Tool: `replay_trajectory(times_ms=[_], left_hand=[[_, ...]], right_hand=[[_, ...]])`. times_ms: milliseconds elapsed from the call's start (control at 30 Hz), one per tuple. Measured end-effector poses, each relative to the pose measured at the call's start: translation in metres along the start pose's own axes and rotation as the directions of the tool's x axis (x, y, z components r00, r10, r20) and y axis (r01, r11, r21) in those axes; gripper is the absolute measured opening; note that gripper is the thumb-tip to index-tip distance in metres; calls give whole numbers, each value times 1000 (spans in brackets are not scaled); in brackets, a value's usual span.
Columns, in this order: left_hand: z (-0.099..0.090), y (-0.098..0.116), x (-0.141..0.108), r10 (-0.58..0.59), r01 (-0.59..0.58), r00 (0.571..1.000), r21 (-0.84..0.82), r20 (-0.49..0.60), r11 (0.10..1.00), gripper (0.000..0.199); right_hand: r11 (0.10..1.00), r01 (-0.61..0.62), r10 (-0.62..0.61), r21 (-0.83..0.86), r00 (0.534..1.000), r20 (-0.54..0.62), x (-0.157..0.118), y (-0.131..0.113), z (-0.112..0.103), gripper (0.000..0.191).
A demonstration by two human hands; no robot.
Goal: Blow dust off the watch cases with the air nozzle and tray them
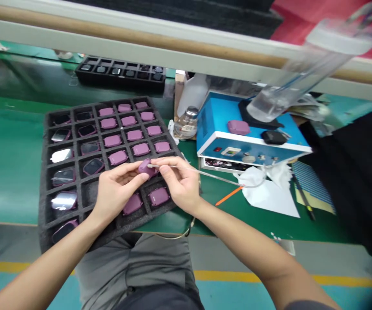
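Note:
A small purple watch case (147, 168) is pinched between the fingers and thumb of my left hand (116, 187). Beside it, my right hand (181, 183) is closed on the end of a thin clear tube (218, 176), whose tip touches or nearly touches the case. The tube runs right to a blue box-shaped machine (224, 146). Under both hands lies a black foam tray (43, 172) divided into compartments. Purple cases (118, 157) fill its right columns, and cases with dark or shiny glass faces (63, 201) fill its left ones.
On the machine rest another purple case (238, 127), a black case (273, 137) and a clear cylinder (270, 103). Nearby are a glass bottle (187, 122), an orange stick (229, 195), white paper (276, 200) and a pen (303, 193). A second black tray (119, 82) lies behind, below a shelf edge (140, 41).

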State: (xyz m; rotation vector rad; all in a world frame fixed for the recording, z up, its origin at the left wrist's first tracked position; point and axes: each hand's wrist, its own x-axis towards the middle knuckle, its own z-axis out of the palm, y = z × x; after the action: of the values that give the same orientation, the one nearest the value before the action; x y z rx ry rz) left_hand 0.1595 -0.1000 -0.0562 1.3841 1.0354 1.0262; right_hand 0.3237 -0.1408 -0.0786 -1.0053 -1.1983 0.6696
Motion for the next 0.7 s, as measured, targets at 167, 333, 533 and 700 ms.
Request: replay_trajectory(times_ms=[167, 333, 533, 700], left_hand=[[-1, 1, 2, 0, 2, 999, 52, -33, 999, 44], [0, 2, 2, 5, -3, 999, 72, -34, 997, 45], [0, 1, 3, 3, 0, 999, 83, -33, 997, 46], [-1, 1, 3, 7, -4, 999, 87, -34, 996, 48]], right_hand=[[1000, -14, 14, 13, 1000, 22, 4, 2, -1, 26], [998, -10, 8, 68, 1000, 25, 3, 3, -1, 24], [998, -29, 27, 52, 999, 34, 3, 4, -1, 27], [997, -34, 31, 73, 999, 37, 3, 4, -1, 26]])
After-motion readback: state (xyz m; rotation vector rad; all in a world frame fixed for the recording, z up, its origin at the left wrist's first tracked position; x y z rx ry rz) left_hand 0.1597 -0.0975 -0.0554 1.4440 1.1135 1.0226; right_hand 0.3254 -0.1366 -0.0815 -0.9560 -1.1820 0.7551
